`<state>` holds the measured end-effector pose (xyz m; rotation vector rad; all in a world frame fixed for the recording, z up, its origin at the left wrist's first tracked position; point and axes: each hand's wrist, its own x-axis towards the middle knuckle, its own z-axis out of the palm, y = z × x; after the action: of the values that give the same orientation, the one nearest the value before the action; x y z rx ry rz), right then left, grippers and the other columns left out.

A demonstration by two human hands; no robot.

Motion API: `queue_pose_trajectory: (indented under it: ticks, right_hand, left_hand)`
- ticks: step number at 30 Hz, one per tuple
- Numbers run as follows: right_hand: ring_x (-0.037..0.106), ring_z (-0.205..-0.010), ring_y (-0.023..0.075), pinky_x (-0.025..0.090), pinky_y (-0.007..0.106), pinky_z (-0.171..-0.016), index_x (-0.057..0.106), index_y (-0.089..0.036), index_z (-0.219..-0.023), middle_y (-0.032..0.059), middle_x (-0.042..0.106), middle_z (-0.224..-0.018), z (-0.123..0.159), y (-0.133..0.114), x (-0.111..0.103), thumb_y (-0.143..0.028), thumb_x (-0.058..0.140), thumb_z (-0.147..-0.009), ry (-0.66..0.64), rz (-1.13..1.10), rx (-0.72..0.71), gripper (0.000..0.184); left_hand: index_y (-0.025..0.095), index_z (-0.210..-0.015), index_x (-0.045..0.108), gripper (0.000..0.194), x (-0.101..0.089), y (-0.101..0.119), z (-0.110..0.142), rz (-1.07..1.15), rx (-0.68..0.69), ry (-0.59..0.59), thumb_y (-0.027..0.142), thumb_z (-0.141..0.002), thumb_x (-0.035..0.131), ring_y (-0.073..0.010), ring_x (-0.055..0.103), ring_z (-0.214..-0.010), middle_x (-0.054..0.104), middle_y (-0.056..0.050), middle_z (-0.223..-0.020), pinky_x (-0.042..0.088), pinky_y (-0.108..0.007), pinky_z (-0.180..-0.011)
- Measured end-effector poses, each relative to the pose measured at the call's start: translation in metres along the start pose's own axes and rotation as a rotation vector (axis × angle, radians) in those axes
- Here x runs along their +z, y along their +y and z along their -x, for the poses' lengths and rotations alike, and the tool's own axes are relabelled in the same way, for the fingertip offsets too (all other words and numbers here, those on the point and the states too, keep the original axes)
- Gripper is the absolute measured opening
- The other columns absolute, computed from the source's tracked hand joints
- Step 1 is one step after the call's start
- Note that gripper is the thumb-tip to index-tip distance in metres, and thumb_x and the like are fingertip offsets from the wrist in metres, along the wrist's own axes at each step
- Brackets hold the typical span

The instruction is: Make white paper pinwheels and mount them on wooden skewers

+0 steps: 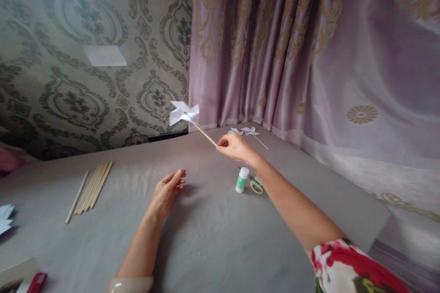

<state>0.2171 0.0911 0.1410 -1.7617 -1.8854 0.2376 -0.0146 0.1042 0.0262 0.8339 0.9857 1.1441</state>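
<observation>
A white paper pinwheel (185, 113) on a thin wooden stick is held up over the table by my right hand (235, 147). Its fingers pinch the stick's lower end, and the pinwheel points to the upper left. My left hand (168, 190) hovers over the grey cloth, fingers loosely apart, holding nothing. Below my right forearm stand a white and green glue stick (242, 180) and a pair of scissors with pale green handles (256, 186), partly hidden by the arm. Farther back lie more white paper pinwheels (250, 131), one with its stick showing.
Several wooden sticks (93, 188) lie side by side on the left of the grey-covered table (206, 247). White paper pieces (5, 219) are at the left edge. A red object (37, 282) sits by a box at the lower left. A patterned wall and purple curtains (240, 46) border the table.
</observation>
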Motion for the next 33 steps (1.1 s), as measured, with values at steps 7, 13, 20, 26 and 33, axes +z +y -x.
queue_pose_trajectory:
  ticks: [7, 13, 20, 26, 33]
  right_hand:
    - [0.06, -0.055, 0.0116, 0.045, 0.02, -0.055, 0.073, -0.01, -0.082, 0.0039, 0.069, -0.065, -0.028, 0.082, -0.028, -0.019, 0.066, -0.077, 0.039, -0.059, 0.298, 0.013]
    - [0.055, -0.047, 0.0099, 0.046, 0.019, -0.05, 0.07, -0.011, -0.075, -0.0007, 0.061, -0.05, -0.032, 0.124, -0.002, -0.017, 0.067, -0.075, -0.02, -0.115, 0.435, 0.007]
    - [0.054, -0.047, 0.0077, 0.046, 0.019, -0.051, 0.065, -0.01, -0.073, -0.0024, 0.059, -0.053, -0.031, 0.136, 0.046, -0.018, 0.07, -0.077, -0.172, -0.121, 0.542, 0.01]
    - [0.061, -0.067, 0.0107, 0.053, 0.026, -0.06, 0.062, -0.012, -0.094, 0.0011, 0.064, -0.084, -0.043, 0.143, 0.064, -0.03, 0.059, -0.091, -0.305, -0.094, 0.625, 0.018]
    - [0.063, -0.08, 0.0148, 0.055, 0.032, -0.069, 0.06, -0.014, -0.107, 0.0052, 0.064, -0.1, -0.051, 0.141, 0.073, -0.032, 0.058, -0.092, -0.357, -0.135, 0.67, 0.024]
  left_hand:
    - [0.009, -0.076, 0.07, 0.01, -0.004, -0.002, -0.004, 0.032, -0.096, 0.108, 0.016, -0.072, 0.076, -0.006, 0.059, -0.053, 0.068, -0.007, -0.076, 0.049, -0.014, -0.049]
    - [0.008, -0.075, 0.07, 0.007, -0.003, -0.002, -0.004, 0.033, -0.1, 0.106, 0.013, -0.072, 0.074, -0.0066, 0.06, -0.054, 0.068, -0.007, -0.074, 0.05, -0.014, -0.05]
    - [0.009, -0.074, 0.071, 0.006, -0.008, -0.006, -0.009, 0.042, -0.094, 0.077, 0.012, -0.071, 0.075, -0.0079, 0.061, -0.055, 0.069, -0.007, -0.072, 0.052, -0.014, -0.052]
    - [0.007, -0.077, 0.07, 0.003, -0.007, -0.006, -0.01, 0.031, -0.108, 0.088, 0.01, -0.076, 0.07, -0.0069, 0.061, -0.054, 0.068, -0.007, -0.072, 0.051, -0.014, -0.051]
    - [0.007, -0.077, 0.068, 0.004, -0.005, -0.005, -0.009, 0.022, -0.124, 0.103, 0.008, -0.08, 0.065, -0.0061, 0.061, -0.053, 0.068, -0.006, -0.073, 0.051, -0.014, -0.051]
